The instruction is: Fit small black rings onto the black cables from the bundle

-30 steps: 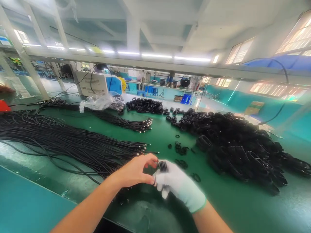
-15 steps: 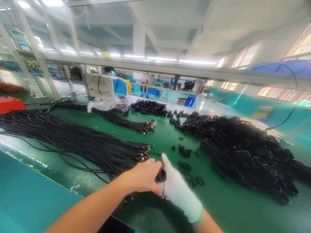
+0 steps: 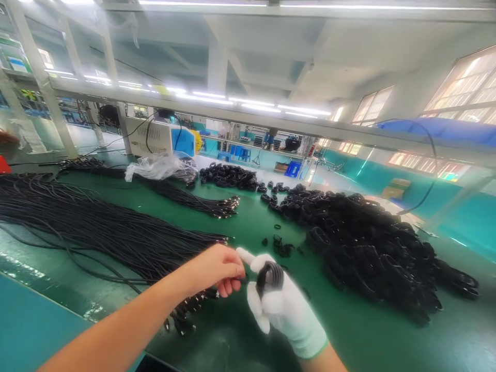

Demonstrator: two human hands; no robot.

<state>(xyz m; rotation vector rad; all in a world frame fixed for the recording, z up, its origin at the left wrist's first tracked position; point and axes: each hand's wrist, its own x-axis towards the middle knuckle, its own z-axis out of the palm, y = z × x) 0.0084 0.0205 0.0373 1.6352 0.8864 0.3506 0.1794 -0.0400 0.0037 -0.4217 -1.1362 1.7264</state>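
My right hand [image 3: 289, 305], in a white glove, is closed around a small coil of black cable [image 3: 274, 276], whose turns show between thumb and fingers. Just to its left is my bare left hand [image 3: 222, 271], with its fingers curled and pinched together. A small dark bit shows at its fingertips, too blurred to name. Beneath and beyond my left forearm lies a bundle of straight black cables [image 3: 116, 222] with metal-tipped ends. Black rings and scraps [image 3: 282, 246] lie on the green tabletop [image 3: 248, 227] beyond my right hand.
A large heap of black cable coils [image 3: 360, 248] covers the right side, with a smaller heap [image 3: 228, 175] at the back. Another cable bundle [image 3: 186, 196] and a clear plastic bag [image 3: 151, 168] lie farther left. A white-and-blue machine [image 3: 158, 137] stands behind, under a metal rail [image 3: 232, 109].
My hands have come apart a little, the left shifting leftward. My right hand has turned, bringing the coil into fuller view. The camera view has swung slightly right.
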